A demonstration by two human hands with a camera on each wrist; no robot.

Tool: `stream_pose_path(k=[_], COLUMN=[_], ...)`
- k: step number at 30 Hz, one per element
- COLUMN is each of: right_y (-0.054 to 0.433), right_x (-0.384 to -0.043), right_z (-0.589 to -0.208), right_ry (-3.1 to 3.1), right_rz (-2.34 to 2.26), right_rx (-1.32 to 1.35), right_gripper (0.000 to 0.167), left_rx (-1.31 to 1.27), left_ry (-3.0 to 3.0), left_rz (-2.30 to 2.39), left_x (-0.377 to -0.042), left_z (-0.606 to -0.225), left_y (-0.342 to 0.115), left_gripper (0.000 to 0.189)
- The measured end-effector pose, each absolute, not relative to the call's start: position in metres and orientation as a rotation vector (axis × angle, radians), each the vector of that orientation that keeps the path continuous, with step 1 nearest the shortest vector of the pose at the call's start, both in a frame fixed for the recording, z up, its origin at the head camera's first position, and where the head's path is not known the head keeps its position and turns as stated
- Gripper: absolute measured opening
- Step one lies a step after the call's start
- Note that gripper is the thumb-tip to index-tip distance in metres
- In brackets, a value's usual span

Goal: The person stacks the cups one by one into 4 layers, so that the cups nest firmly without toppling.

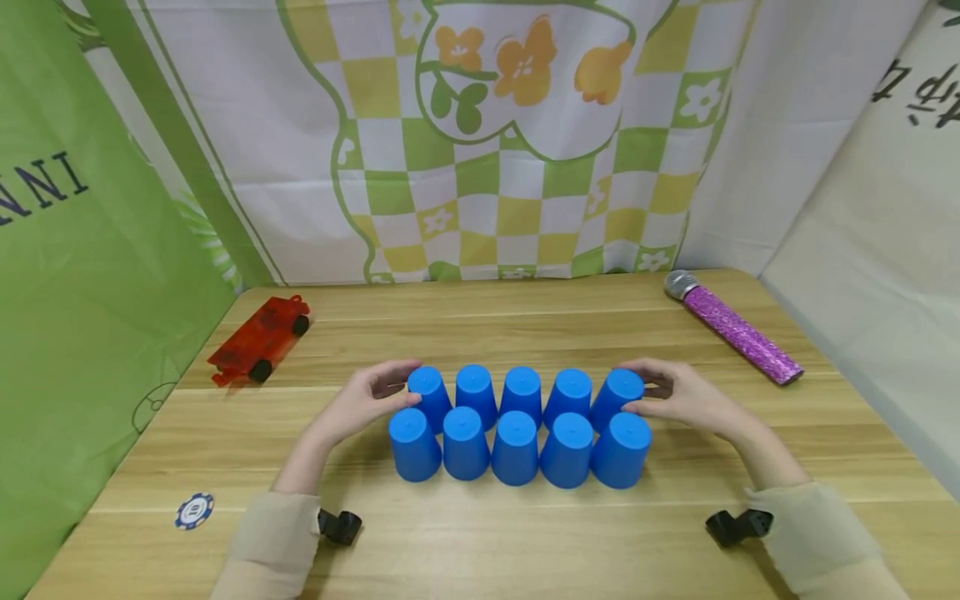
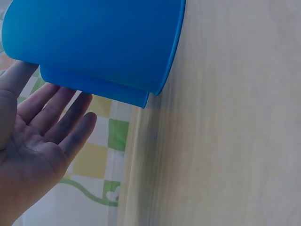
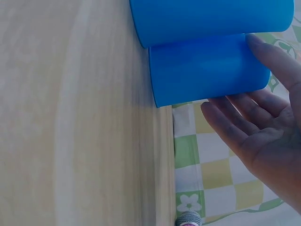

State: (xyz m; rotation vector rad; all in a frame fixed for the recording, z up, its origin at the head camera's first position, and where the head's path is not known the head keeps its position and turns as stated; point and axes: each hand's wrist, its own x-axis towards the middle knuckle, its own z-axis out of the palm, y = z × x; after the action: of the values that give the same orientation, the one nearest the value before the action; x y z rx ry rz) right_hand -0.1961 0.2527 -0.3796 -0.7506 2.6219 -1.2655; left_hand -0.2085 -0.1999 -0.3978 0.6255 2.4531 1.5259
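Several blue cups stand upside down in two rows on the wooden table. My left hand (image 1: 369, 395) is at the left end of the back row, thumb in front of the end cup (image 1: 429, 390) and fingertips behind it. In the left wrist view, a front-row cup (image 2: 99, 42) hides part of the held cup, and the outer fingers are spread. At the other end, my right hand (image 1: 670, 392) holds the last back-row cup (image 1: 619, 390) the same way. The right wrist view shows that cup (image 3: 207, 70) between thumb and fingers.
A red toy cart (image 1: 258, 340) with black wheels lies at the back left. On the far right is a microphone (image 1: 735, 327) with a glittery purple handle. A poker chip (image 1: 195, 511) lies near the left edge. Patterned cloth (image 1: 480, 192) hangs behind the table.
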Motion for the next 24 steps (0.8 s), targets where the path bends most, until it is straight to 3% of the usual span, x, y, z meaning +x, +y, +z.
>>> stream_pose_path(k=[14,24], right_y=[0.2573,0.2578], right_x=[-0.1963,-0.2005], right_z=[-0.3826,-0.3802], right_ry=[2.633,2.726], right_rz=[-1.279,-1.232], right_rx=[-0.674,-0.677], right_gripper=[0.048,0.046], left_rx=[0.704,0.620], left_ry=[2.444,2.479], left_rz=[1.546,1.572], left_x=[-0.2085,-0.2099], left_z=[-0.3967,-0.3968], left_y=[-0.1943,-0.1949], left_gripper=[0.054,0.046])
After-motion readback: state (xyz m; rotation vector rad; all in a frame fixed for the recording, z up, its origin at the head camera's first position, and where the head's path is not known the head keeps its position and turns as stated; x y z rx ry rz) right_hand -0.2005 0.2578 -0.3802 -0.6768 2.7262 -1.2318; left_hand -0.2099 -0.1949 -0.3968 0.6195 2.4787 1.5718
